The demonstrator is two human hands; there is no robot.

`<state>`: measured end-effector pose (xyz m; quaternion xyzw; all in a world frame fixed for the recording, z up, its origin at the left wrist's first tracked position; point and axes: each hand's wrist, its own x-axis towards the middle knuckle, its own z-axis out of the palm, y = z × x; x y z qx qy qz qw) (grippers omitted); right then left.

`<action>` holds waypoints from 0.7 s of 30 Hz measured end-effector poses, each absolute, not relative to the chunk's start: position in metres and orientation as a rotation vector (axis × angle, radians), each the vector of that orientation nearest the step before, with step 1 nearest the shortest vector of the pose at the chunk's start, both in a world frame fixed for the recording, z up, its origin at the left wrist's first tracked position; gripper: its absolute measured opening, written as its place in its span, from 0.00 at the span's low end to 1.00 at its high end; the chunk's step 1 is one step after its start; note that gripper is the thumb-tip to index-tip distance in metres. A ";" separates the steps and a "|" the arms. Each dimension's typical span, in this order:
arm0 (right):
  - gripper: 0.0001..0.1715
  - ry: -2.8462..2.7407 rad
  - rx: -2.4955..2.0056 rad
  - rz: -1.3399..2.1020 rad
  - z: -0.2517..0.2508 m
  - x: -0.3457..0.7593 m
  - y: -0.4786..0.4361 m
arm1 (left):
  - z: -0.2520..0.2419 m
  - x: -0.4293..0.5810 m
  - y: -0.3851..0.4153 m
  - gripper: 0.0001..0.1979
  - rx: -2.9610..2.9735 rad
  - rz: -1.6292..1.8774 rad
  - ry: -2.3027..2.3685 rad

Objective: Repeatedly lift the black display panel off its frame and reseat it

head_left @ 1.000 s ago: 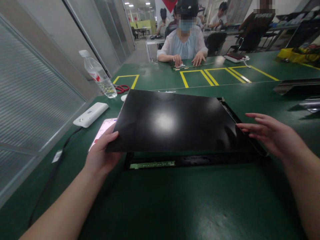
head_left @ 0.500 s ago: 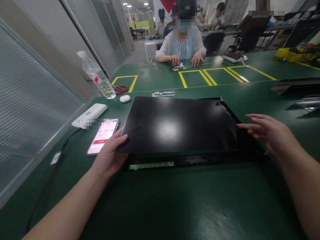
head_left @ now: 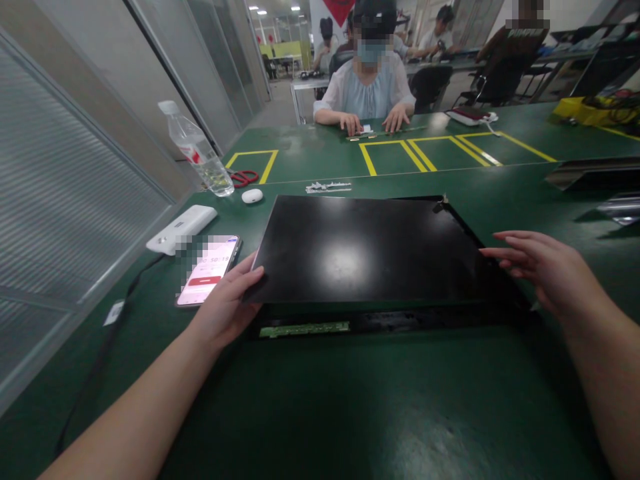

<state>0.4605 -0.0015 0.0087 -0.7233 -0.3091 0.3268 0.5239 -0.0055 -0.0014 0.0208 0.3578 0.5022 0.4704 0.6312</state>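
Note:
A glossy black LCD panel (head_left: 360,250) lies tilted over a black frame (head_left: 400,320), its left side raised. My left hand (head_left: 233,293) grips the panel's left edge, thumb on top and the other fingers underneath. My right hand (head_left: 545,267) is open at the right side, fingers stretched toward the panel, the index fingertip at its right edge. Along the near side of the frame a narrow green circuit board (head_left: 304,329) shows. The panel hides most of the frame's inside.
Left of the panel are a lit phone (head_left: 210,270), a white power bank (head_left: 183,229) with a cable, a white earbud case (head_left: 252,196), red scissors (head_left: 245,178) and a bottle (head_left: 200,153). Small grey strips (head_left: 329,187) lie behind. Across the green table (head_left: 360,400) sits a person (head_left: 370,87).
My left hand and the panel's left edge have moved slightly right, and that edge sits a little lower over the frame. My right hand keeps nearly the same pose.

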 end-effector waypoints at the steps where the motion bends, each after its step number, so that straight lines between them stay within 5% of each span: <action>1: 0.17 -0.751 -1.731 0.773 0.008 0.461 -0.002 | 0.021 -0.005 -0.001 0.25 0.817 1.070 1.143; 21: 0.26 -1.115 -2.054 0.501 0.003 0.463 -0.002 | 0.016 -0.010 0.000 0.24 0.817 1.034 1.064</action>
